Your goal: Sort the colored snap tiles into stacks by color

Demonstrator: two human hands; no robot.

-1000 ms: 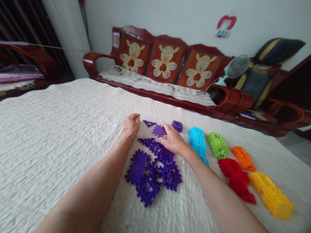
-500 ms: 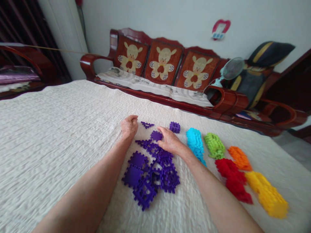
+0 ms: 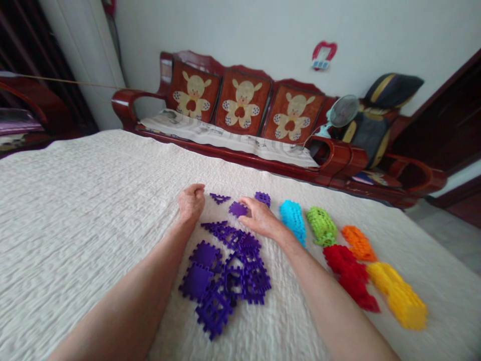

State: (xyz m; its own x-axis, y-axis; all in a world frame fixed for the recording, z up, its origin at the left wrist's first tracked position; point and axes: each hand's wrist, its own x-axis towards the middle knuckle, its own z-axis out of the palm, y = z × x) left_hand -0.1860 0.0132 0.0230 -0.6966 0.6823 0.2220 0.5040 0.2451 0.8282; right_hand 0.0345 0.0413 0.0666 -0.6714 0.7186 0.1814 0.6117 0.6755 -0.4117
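Note:
My right hand (image 3: 261,216) has its thumb and fingers on the right edge of a flat purple square tile (image 3: 238,209) with toothed edges. Left of it, my left hand (image 3: 191,203) rests on the cloth with curled fingers; whatever may be inside is hidden. Between the hands, a purple triangular piece (image 3: 220,198) lies on the cloth. Nearer to me spreads a heap of purple interlocking tiles (image 3: 229,278), some solid, some with cut-out middles. Just beyond my right hand sits a small stack of purple tiles (image 3: 262,197), partly covered by it.
A white quilted cloth (image 3: 93,200) covers the surface. To the right lie bundles of blue (image 3: 293,220), green (image 3: 321,224), orange (image 3: 358,243), red (image 3: 351,276) and yellow pieces (image 3: 398,296). Behind stands a wooden sofa (image 3: 225,145) with bear cushions and a small fan (image 3: 343,110).
The square tile has shifted slightly away from the heap with my right hand, opening a gap. My left hand stays curled. The view has turned a little to the right.

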